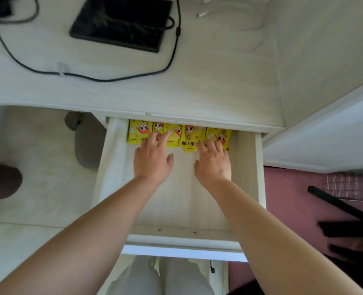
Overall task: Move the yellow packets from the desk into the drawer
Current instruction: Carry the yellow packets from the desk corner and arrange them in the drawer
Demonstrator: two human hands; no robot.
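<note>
Several yellow packets (139, 131) with cartoon prints lie in a row at the far end of the pulled-out white drawer (260, 171), partly under the desk edge. My left hand (153, 159) lies flat inside the drawer, its straight fingers pressing on the packets left of the middle. My right hand (213, 161) lies flat too, fingertips on the packets at the right (217, 134). Neither hand grips anything. No packets show on the desk top (208, 81).
A black tablet (121, 22) and a looping black cable (172, 58) lie on the desk. A white cable with plugs (204, 13) is at the back right. A grey chair base (87, 141) stands left of the drawer. Black rods (342, 205) lie on the red floor at right.
</note>
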